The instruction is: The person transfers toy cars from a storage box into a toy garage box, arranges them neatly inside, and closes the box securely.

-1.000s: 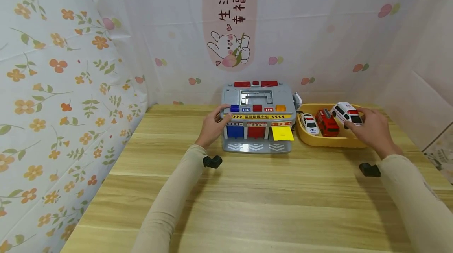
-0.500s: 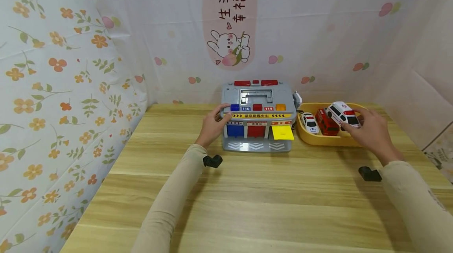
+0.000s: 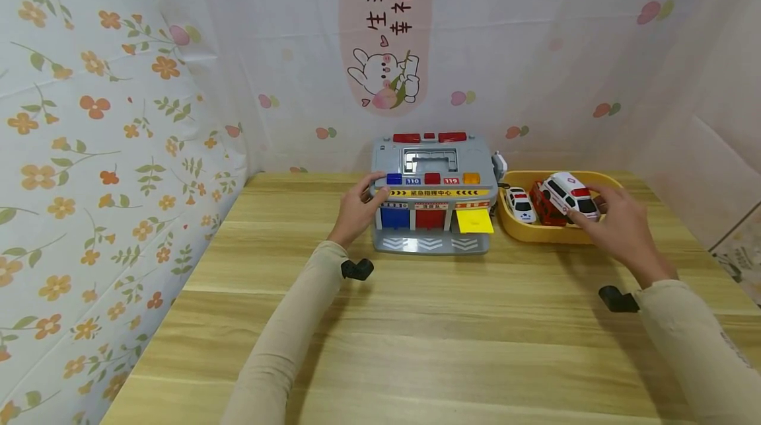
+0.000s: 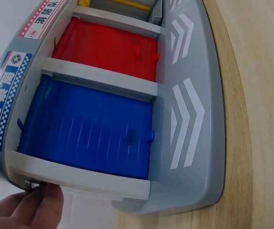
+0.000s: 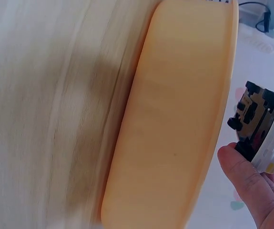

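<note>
My left hand (image 3: pixel 357 213) grips the left end of a grey toy emergency station (image 3: pixel 386 157) at the back of the table. In the left wrist view its fingers bend against the side near the blue garage door (image 4: pixel 89 126); the red door (image 4: pixel 110 47) is down too. On the right, a yellow flap (image 3: pixel 474 221) is raised. My right hand (image 3: pixel 627 223) pinches a white toy ambulance (image 3: pixel 567 190) above a yellow tray (image 3: pixel 529 234). Below the ambulance is a red toy fire truck (image 3: pixel 545 207), partly hidden. The right wrist view shows the ambulance's dark underside (image 5: pixel 253 114).
A white toy police car (image 3: pixel 520 205) lies in the left end of the tray, close to the station. Patterned cloth (image 3: pixel 285 68) hangs behind and at both sides of the wooden table (image 3: pixel 446 326). Wrist mounts (image 3: pixel 357 271) stick out below the hands.
My right hand has shifted left with the ambulance, from the tray's right part to over the fire truck. My left hand stays on the station.
</note>
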Tool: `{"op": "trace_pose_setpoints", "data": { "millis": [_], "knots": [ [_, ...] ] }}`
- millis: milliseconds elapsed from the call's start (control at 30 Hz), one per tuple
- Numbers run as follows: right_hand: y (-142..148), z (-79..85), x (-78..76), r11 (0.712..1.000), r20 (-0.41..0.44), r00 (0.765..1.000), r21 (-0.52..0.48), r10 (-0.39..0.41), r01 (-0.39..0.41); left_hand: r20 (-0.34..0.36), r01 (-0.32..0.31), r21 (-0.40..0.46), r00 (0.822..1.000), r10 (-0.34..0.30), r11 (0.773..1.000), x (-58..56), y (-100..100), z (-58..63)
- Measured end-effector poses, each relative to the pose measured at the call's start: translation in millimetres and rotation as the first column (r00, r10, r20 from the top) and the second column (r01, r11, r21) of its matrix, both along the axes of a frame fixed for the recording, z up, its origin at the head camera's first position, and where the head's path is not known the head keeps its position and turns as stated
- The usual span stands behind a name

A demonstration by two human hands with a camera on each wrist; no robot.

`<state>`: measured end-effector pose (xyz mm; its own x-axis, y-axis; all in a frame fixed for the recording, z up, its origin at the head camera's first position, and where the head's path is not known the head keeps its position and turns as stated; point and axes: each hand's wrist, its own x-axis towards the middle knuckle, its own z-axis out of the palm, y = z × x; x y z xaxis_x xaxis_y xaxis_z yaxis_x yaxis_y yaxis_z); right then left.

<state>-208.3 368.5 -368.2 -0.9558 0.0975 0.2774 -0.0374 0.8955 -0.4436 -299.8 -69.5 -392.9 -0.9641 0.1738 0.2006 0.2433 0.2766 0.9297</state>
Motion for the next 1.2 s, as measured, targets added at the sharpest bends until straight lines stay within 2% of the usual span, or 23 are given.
{"op": "trace_pose_setpoints", "data": {
  "millis": [467,767,1000,1200],
  "knots": [
    [-16,0.5,13.7,0.999,-0.073,0.997,-0.03,0.028,-0.03,0.0,-0.003,-0.002,1.0,0.003,1.0,-1.1,1,-0.8],
    [-17,-0.7,22.7,0.998,-0.071,0.997,-0.044,0.033,-0.036,0.002,0.001,0.009,1.0,-0.001,1.0,0.3,1,1.1],
    [-17,-2.3,29.8,0.997,-0.098,0.993,-0.029,0.063,-0.066,0.001,0.002,-0.001,1.0,-0.002,1.0,0.6,1,1.3],
    [-21,-4.5,34.2,0.996,-0.087,0.993,-0.022,0.084,-0.086,0.003,0.003,0.001,1.0,-0.003,1.0,0.8,0,1.4]
  ]
}}
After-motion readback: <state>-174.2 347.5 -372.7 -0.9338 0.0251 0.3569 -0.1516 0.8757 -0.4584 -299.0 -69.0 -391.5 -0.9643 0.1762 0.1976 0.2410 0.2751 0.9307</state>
